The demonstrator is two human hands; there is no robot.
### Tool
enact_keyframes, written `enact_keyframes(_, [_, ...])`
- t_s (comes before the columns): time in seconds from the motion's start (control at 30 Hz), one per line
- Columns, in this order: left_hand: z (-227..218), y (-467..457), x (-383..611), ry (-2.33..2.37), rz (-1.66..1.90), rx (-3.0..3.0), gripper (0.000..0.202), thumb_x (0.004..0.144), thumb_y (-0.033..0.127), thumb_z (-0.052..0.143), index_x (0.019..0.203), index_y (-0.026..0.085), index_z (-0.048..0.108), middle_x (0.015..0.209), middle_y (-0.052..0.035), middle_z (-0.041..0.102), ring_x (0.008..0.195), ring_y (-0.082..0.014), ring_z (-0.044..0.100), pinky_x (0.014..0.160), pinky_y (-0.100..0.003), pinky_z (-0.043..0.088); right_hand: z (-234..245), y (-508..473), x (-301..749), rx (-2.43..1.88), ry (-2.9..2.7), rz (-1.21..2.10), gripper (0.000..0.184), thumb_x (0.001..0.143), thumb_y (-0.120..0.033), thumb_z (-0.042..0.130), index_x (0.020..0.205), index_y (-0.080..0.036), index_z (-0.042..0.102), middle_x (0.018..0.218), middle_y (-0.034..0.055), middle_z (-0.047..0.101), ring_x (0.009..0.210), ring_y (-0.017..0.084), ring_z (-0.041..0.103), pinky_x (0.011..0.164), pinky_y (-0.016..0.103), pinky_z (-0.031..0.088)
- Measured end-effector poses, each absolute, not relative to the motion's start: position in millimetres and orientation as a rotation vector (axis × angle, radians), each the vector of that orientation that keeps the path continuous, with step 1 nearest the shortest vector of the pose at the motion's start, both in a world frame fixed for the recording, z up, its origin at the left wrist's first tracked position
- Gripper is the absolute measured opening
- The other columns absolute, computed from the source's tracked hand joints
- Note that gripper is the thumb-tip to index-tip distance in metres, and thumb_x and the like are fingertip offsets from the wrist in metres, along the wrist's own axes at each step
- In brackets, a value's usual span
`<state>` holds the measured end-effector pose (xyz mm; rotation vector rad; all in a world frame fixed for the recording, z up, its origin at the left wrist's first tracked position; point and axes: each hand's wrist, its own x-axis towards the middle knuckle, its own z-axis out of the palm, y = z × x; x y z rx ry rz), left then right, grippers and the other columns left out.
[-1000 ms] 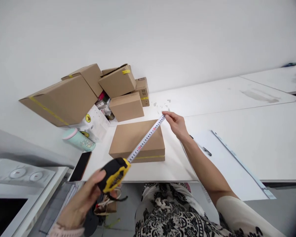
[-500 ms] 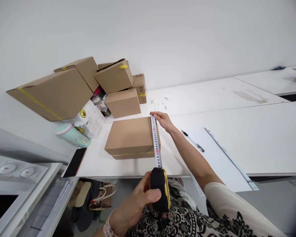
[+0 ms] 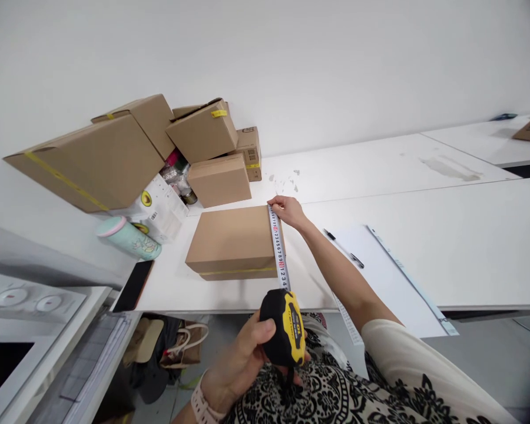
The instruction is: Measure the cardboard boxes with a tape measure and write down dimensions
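Observation:
A flat brown cardboard box [image 3: 232,241] with a yellow tape strip lies on the white table [image 3: 424,235] in front of me. My left hand [image 3: 247,359] is wrapped round a black and yellow tape measure case [image 3: 283,327] below the table's near edge. Its white blade [image 3: 278,247] runs up along the box's right side. My right hand [image 3: 287,211] pinches the blade's end at the box's far right corner.
A heap of cardboard boxes [image 3: 128,147] leans against the wall at the back left, with a mint green cup [image 3: 128,237] lying beside it. A black phone [image 3: 133,285] rests near the table's left edge. A pen [image 3: 344,250] and paper sheet [image 3: 388,277] lie to the right.
The blade has swung from lying diagonally over the box to running straight along its right edge. My left hand moved right with the case, and my right hand came in to the box's far corner.

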<state>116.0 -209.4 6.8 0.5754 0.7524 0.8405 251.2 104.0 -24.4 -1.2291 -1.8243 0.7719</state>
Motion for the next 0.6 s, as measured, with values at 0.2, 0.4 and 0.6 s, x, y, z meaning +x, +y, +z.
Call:
enact_keyframes(0.2, [5, -212, 118, 0.794, 0.847, 0.570, 0.058, 0.078, 0.059, 0.076, 0.117, 0.017, 0.067, 0.112, -0.0186, 0.072, 0.090, -0.0324, 0.074, 0.061, -0.036, 0.060, -5, 93, 251, -1.329, -2.062, 0.488, 0.036, 0.087, -0.017, 0.047, 0.105, -0.025, 0.077, 0.117, 0.0041, 0.077, 0.105, 0.026, 0.068, 0.088, 0.041, 0.053])
enact_keyframes(0.4, [3, -211, 113, 0.809, 0.868, 0.569, 0.061, 0.075, 0.057, 0.079, 0.120, 0.016, 0.069, 0.108, -0.0177, 0.075, 0.086, -0.0316, 0.075, 0.070, -0.040, 0.061, -11, 92, 252, -1.253, -1.914, 0.636, 0.032, 0.090, -0.024, 0.049, 0.107, -0.025, 0.076, 0.119, 0.0039, 0.076, 0.105, 0.025, 0.068, 0.095, 0.042, 0.052])
enact_keyframes(0.6, [1, -224, 58, 1.025, 1.104, 0.819, 0.094, 0.056, 0.046, 0.094, 0.141, 0.029, 0.059, 0.119, -0.0142, 0.073, 0.106, -0.0393, 0.071, 0.083, -0.046, 0.061, -35, 64, 284, -1.083, -1.288, 0.945, 0.052, 0.097, -0.055, 0.043, 0.128, -0.020, 0.064, 0.120, 0.0121, 0.073, 0.096, 0.019, 0.070, 0.088, 0.036, 0.056])
